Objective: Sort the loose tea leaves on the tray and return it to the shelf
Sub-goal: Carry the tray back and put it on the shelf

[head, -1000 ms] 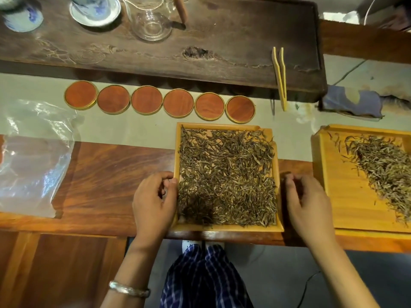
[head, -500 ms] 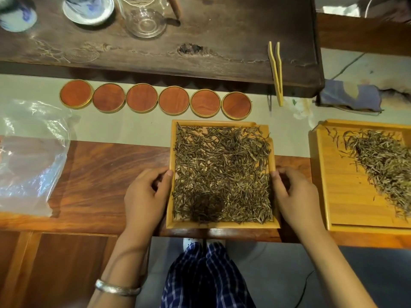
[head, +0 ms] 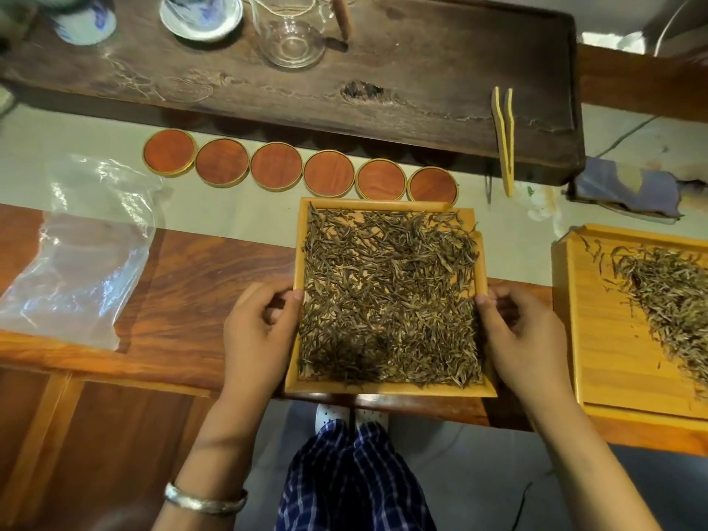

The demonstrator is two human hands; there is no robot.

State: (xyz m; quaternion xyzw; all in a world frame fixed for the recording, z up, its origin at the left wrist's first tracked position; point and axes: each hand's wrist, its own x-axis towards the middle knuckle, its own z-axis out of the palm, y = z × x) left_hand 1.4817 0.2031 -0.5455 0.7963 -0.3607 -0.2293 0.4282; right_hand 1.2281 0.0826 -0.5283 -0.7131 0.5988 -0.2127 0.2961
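A square bamboo tray [head: 387, 389] sits at the front edge of the wooden table, covered with a spread layer of loose dark tea leaves [head: 389, 297]. My left hand [head: 256, 335] grips the tray's left rim, thumb on top of the edge. On the opposite side my right hand [head: 521, 339] grips the right rim the same way. A second bamboo tray [head: 613, 362] to the right carries a smaller heap of tea leaves [head: 674, 297].
Several round red coasters [head: 329, 173] line up behind the tray. A clear plastic bag [head: 76, 262] lies at the left. Bamboo tongs [head: 503, 139] rest on the dark tea board [head: 421, 82], which holds a glass pitcher [head: 293, 32] and a saucer [head: 201, 15]. A grey cloth [head: 628, 189] lies at the right.
Both hands have closed in onto the tray's side rims and taken hold of it; the tray has shifted slightly toward me.
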